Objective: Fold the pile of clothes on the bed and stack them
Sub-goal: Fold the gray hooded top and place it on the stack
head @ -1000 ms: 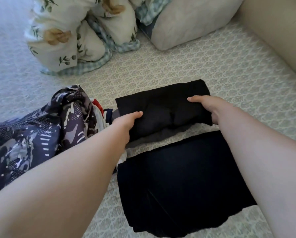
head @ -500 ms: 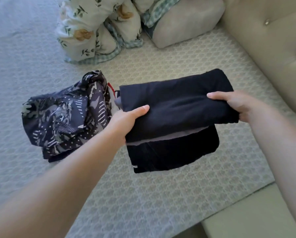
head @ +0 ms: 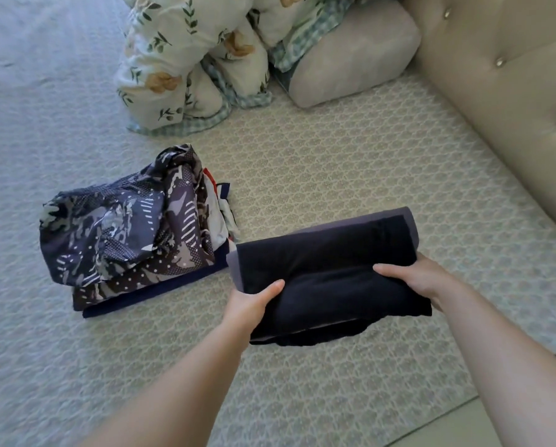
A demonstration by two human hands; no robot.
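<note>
A folded black garment [head: 328, 272] with a grey layer showing at its edges is held just above the bed, right of centre. My left hand [head: 251, 301] grips its near left edge, thumb on top. My right hand [head: 422, 279] grips its near right edge the same way. To the left lies a pile of clothes [head: 125, 233]: a crumpled navy patterned piece on top, a red and white item and a dark blue piece under it.
The bed [head: 334, 162] has a pale patterned cover. A rolled floral quilt [head: 186, 59] and a grey pillow [head: 354, 56] lie at the far side. A beige tufted headboard [head: 502, 101] runs along the right. The bed's near edge shows at lower right.
Both hands have lifted the folded black garment and brought it nearer and to the right, away from the pile. Its hanging lower flap is now tucked mostly under.
</note>
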